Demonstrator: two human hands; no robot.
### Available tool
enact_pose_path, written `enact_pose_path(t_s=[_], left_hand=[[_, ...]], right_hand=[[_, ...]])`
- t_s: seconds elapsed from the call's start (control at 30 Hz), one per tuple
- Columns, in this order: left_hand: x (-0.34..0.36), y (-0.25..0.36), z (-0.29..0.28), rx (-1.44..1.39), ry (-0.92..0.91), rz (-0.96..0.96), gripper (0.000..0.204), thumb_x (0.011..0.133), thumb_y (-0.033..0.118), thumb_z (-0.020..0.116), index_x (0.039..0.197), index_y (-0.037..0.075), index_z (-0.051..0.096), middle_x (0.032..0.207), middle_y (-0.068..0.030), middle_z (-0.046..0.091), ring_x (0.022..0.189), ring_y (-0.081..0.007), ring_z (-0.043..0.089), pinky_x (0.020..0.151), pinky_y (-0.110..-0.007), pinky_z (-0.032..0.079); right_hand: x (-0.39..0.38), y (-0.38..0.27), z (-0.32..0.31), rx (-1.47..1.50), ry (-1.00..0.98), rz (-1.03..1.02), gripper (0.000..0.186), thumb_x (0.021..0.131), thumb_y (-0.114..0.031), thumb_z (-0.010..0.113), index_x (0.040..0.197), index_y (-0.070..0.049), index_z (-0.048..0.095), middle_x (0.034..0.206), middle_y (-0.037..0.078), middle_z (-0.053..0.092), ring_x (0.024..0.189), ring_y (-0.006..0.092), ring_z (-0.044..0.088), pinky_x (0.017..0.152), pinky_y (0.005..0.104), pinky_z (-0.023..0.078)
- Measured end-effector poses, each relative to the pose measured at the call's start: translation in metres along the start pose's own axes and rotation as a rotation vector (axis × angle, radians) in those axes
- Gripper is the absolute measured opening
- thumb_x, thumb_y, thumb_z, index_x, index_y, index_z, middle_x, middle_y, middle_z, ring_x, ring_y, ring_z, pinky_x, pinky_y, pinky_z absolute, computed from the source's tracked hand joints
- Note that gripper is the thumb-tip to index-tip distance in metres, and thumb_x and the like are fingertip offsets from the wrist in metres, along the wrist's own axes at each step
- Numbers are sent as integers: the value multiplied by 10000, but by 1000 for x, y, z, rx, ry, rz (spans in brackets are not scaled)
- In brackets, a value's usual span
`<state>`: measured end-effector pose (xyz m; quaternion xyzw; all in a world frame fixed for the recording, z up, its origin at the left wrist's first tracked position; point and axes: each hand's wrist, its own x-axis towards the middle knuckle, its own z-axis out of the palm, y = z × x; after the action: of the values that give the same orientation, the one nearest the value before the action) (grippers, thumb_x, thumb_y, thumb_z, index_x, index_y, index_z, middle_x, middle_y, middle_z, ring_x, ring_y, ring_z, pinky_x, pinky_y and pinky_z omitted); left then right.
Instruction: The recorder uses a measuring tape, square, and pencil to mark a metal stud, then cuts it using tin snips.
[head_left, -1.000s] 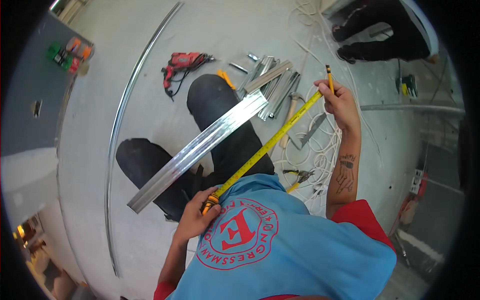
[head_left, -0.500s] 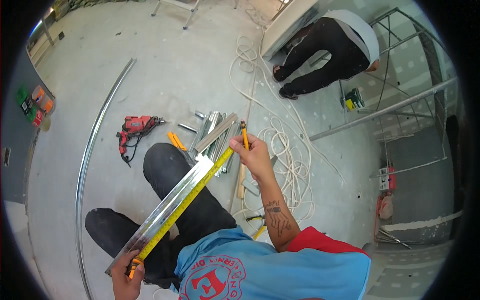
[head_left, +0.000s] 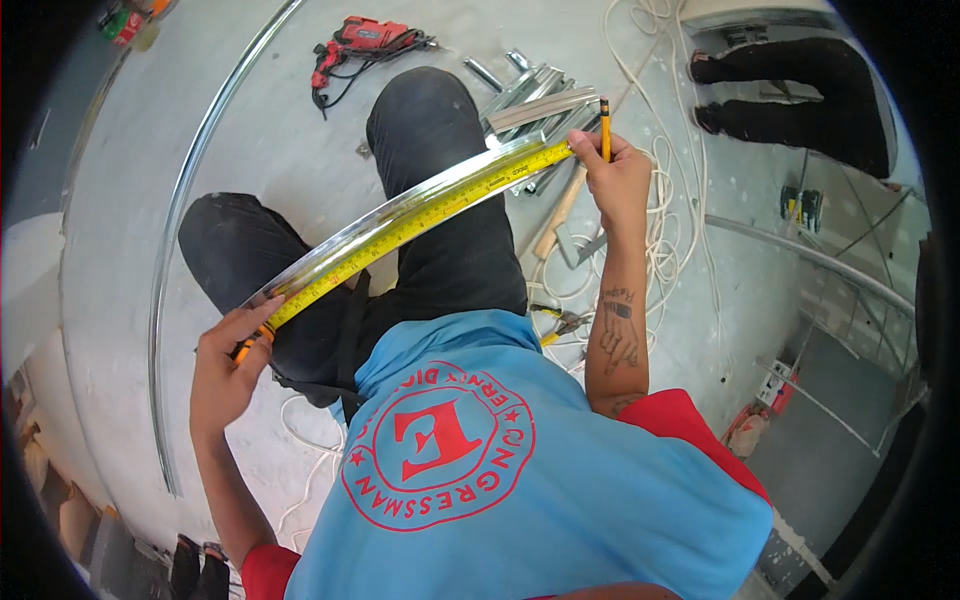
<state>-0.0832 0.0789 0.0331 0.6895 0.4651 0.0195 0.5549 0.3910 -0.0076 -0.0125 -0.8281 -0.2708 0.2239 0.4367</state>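
Note:
My left hand [head_left: 232, 372] is closed on an orange tape measure case [head_left: 246, 343] at the left end of a shiny metal channel [head_left: 368, 224] lying across my thighs. The yellow blade [head_left: 420, 217] stretches along the channel to my right hand [head_left: 618, 178], which pinches its far end and holds an upright yellow pencil [head_left: 605, 120]. Beyond this hand lie more metal channels [head_left: 540, 80] and a wooden-handled tool [head_left: 555, 225].
A red drill [head_left: 368, 38], long curved metal strip [head_left: 215, 110], tangled white cable [head_left: 660, 250] and pliers [head_left: 570, 322] are on the floor. Another person's dark legs [head_left: 800, 110] are at upper right, near metal scaffolding [head_left: 820, 255]. Dark-clad feet [head_left: 185, 565] show at lower left.
Since one second ago my left hand moved left to the channel's end, and the tape shifted from right of the channel to lying along it. My head view swung away and back.

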Motion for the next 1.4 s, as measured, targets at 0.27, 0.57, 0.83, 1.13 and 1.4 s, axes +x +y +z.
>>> enact_pose_path(t_s=[0.27, 0.57, 0.83, 1.13, 1.4], left_hand=[[-7, -22, -4, -20, 60, -9, 453, 889, 30, 608, 1319, 64, 743, 1029, -132, 707, 820, -151, 605, 744, -277, 501], [-13, -26, 7, 2, 163, 113, 476, 898, 36, 659, 1373, 11, 676, 1033, -168, 729, 943, -209, 713, 857, -310, 560], [1, -43, 15, 438, 260, 159, 302, 776, 317, 742, 923, 55, 706, 838, -202, 711, 842, -436, 701, 742, -557, 549], [6, -20, 48, 707, 448, -57, 512, 806, 363, 794, 1205, 78, 648, 968, -162, 711, 935, -362, 704, 830, -498, 523], [21, -28, 86, 1093, 510, 80, 306, 776, 265, 800, 941, 27, 702, 963, -91, 618, 945, -265, 624, 877, -423, 433]], right_hand=[[-9, 6, 15, 141, -134, 119, 268, 956, -241, 811, 1029, 15, 781, 686, -47, 568, 519, 23, 374, 467, 226, 254], [-1, 61, 3, 200, -326, -24, 283, 972, -219, 775, 1137, 11, 768, 826, -21, 676, 570, 11, 433, 493, 194, 305], [77, 105, 27, -193, -200, -542, 350, 1034, -249, 611, 1288, -21, 692, 1325, 176, 655, 1219, 276, 632, 1027, 428, 526], [58, 49, 26, -80, -126, -537, 320, 1020, -249, 634, 1222, -6, 685, 1222, 176, 650, 1127, 281, 612, 977, 437, 513], [63, 55, 7, -43, -96, -508, 300, 1007, -248, 655, 1164, 7, 679, 1130, 175, 646, 1046, 286, 595, 933, 444, 502]])
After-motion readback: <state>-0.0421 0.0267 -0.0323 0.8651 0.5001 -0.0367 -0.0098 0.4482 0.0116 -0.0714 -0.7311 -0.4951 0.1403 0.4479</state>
